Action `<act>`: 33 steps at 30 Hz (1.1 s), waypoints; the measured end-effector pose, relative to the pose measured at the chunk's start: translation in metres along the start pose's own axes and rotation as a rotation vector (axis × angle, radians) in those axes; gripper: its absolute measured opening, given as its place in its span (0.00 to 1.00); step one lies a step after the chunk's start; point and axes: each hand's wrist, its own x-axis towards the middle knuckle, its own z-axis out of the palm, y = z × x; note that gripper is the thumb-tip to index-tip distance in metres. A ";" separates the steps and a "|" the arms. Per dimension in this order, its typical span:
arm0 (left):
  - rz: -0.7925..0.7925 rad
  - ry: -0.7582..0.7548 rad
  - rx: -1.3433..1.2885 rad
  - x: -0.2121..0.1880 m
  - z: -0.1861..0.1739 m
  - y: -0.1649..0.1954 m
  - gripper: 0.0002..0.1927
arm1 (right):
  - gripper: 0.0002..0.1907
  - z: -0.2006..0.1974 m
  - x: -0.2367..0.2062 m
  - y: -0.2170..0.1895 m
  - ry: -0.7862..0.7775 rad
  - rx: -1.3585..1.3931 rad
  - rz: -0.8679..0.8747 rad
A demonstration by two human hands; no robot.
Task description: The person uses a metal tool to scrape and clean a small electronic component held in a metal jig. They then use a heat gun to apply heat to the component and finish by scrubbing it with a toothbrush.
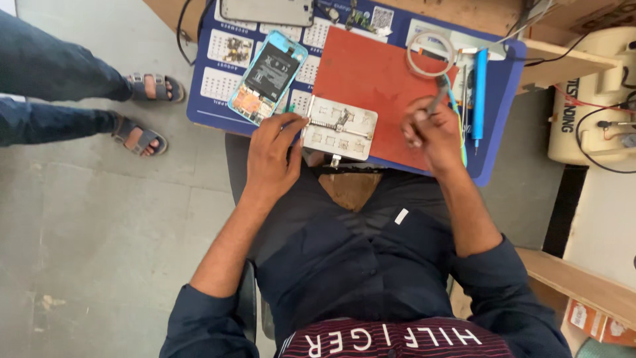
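Observation:
My left hand point(275, 156) rests on the left edge of a silver metal holding fixture point(340, 127) that lies on a red mat point(374, 73). Its fingers touch the fixture's side. My right hand point(430, 132) is closed around a thin grey tool point(438, 99), held like a pen over the right part of the red mat. An opened phone with a light blue frame point(268, 76), its black battery showing, lies to the left of the mat on a blue work mat point(500, 99).
A ring of tape point(430, 53) and a blue pen-like tool point(479, 93) lie at the right of the mat. Another device point(266, 10) lies at the back. A cream machine point(596, 93) with cables stands at the right. Another person's sandalled feet point(142, 109) are at the left.

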 end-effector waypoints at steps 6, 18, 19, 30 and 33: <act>-0.045 -0.005 -0.016 0.001 0.014 -0.012 0.20 | 0.11 0.064 0.020 -0.022 -0.173 -1.080 -0.418; -0.084 -0.025 -0.057 0.000 0.039 -0.035 0.22 | 0.08 0.068 0.037 0.000 -0.181 -1.210 -0.512; -0.084 -0.019 -0.056 0.000 0.040 -0.036 0.22 | 0.07 0.068 0.038 0.004 -0.175 -1.244 -0.529; -0.110 -0.091 -0.068 0.001 0.036 -0.039 0.23 | 0.06 0.031 0.074 -0.007 0.017 -1.334 -0.597; -0.052 -0.162 0.005 0.002 0.037 -0.040 0.23 | 0.06 0.025 0.059 -0.033 -0.004 -1.223 -0.591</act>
